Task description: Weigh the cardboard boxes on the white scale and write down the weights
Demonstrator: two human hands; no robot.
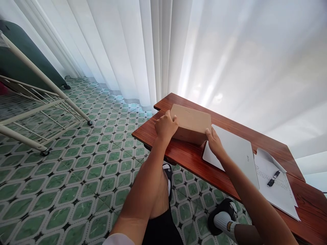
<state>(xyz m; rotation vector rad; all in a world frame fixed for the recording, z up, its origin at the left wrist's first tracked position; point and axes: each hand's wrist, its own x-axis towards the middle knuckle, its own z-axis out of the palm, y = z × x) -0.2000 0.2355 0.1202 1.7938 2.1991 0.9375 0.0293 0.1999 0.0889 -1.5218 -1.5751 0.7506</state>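
At the near corner of a red-brown wooden surface (184,154), a person's two bare hands close on a plain cardboard box (192,122). Each grip is wrapped onto an end of it: the left hand (166,125) curled over the left edge, the right hand (214,142) pressed against the right-hand corner with fingers out of sight behind the box. The box sits flat on the wood, its right end just beside, perhaps overlapping, a closed white laptop (235,154). Farther right lie printed sheets of paper (278,190) with a black marker (273,178) resting on them. White curtains (158,47) hang behind; green patterned tiles (76,170) cover the floor, where a metal frame on castors (38,112) stands well apart. By the look of it, the box is being taken in hand or squared up where it rests; lifting or sliding it would call for even pressure from both sides and care to clear the laptop's corner.
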